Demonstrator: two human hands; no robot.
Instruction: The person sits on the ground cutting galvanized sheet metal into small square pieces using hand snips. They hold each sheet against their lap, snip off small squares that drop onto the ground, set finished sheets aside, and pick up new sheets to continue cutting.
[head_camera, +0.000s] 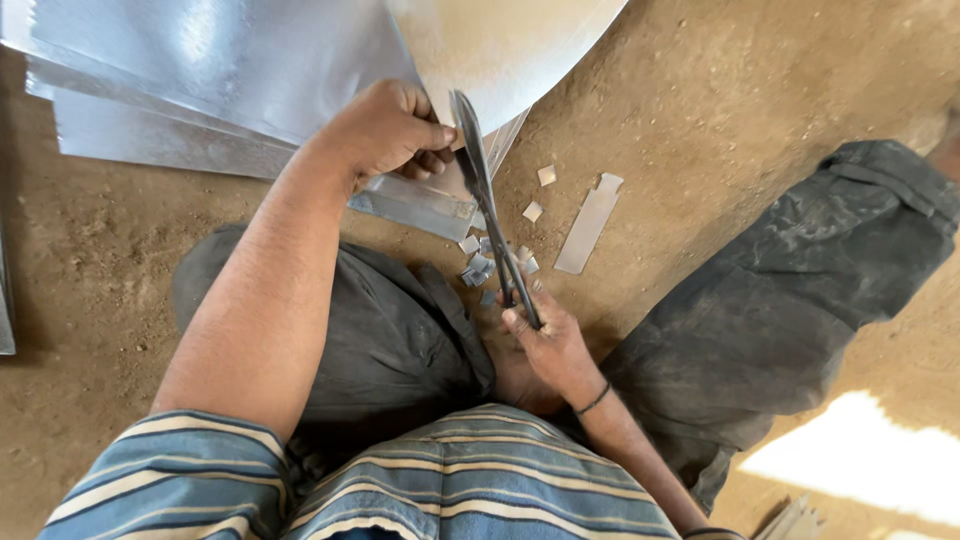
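Presently the right hand (545, 335) is closed around the handles of a pair of metal shears (490, 200); the handle ends are hidden inside the grip, so their shape cannot be made out. A dark band sits on that wrist. The shear blades run up and away from the hand and meet the edge of a stack of shiny metal sheets (220, 90), just beside the left hand (385, 130). That hand is curled over the near corner of the stack, thumb on top, fingers tucked under and out of sight. How far the blades stand apart cannot be told. The sheets are cut off by the upper and left edges of the view. Small square offcuts (485, 265) lie scattered on the dirt floor (700, 90) between the hands, and one long narrow strip (588, 225) lies just right of them. Dark trouser legs frame the work on both sides.
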